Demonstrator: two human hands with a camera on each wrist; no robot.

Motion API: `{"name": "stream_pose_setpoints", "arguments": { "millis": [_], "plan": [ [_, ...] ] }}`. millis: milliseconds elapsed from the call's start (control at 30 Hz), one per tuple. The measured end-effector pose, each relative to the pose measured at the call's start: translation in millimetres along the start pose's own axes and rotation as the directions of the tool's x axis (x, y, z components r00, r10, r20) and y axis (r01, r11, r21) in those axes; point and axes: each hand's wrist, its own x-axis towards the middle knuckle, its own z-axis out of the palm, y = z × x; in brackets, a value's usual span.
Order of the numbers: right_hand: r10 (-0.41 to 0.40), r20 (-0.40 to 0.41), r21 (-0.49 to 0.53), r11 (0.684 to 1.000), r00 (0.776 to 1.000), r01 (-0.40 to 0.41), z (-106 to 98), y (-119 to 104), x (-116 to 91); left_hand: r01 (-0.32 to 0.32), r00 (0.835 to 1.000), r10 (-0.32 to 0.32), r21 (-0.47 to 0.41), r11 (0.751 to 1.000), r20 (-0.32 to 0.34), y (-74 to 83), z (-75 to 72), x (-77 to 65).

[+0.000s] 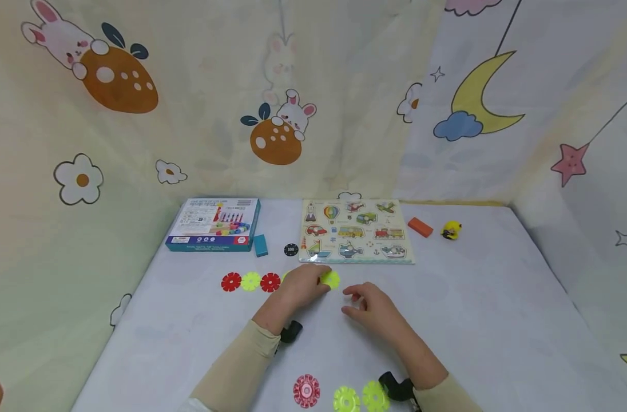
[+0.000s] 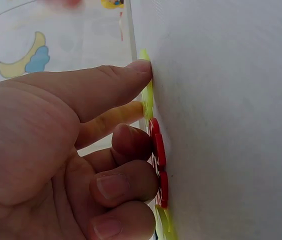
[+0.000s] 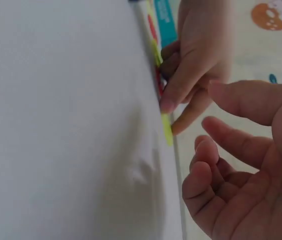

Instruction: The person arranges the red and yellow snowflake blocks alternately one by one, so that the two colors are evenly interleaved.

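Note:
My left hand (image 1: 304, 285) pinches a yellow-green notched plastic disc (image 1: 333, 280) between thumb and index finger, at the right end of a row on the table. Leftward in that row lie a red disc (image 1: 231, 281), a yellow-green one (image 1: 250, 281) and another red one (image 1: 270, 282); the left hand covers the part between. In the left wrist view, its other fingers curl over red discs (image 2: 164, 189). To the right of the held disc, my right hand (image 1: 376, 312) hovers with loosely bent fingers and nothing in them, thumb apart from index in the right wrist view.
A pink-red disc (image 1: 306, 391) and two yellow-green discs (image 1: 346, 399) lie near the front edge. Behind the row are a boxed set (image 1: 213, 225), a blue block (image 1: 260, 245), a black chip (image 1: 290, 249) and a picture puzzle board (image 1: 357, 232). An orange block (image 1: 420, 227) and yellow toy (image 1: 451, 230) lie right.

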Motion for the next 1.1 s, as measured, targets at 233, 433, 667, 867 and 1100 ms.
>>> {"name": "stream_pose_setpoints", "arguments": {
  "millis": [233,433,667,867,1100],
  "plan": [
    [-0.140,0.205,0.044,0.990,0.969,0.134,3,-6,-55,-0.008,1.000,0.008,0.001,1.000,-0.021,-2.1,-8.1,0.9],
    [-0.121,0.477,-0.104,0.976,0.871,0.193,36,-29,-75,-0.014,0.999,0.014,-0.006,1.000,-0.033,-1.9,-7.9,1.8],
    [-0.263,0.487,-0.347,0.817,0.833,0.460,68,-42,-73,-0.011,1.000,0.010,-0.022,1.000,-0.024,1.9,-4.9,-0.6],
    [-0.192,0.472,-0.375,0.839,0.860,0.393,78,-50,-70,-0.020,0.999,0.019,-0.030,0.999,-0.037,1.5,-1.2,-1.6],
    [-0.124,0.506,-0.315,0.895,0.853,0.317,76,-58,-75,-0.021,0.999,0.021,-0.021,1.000,-0.033,-1.0,3.2,0.6]
  ]
}}
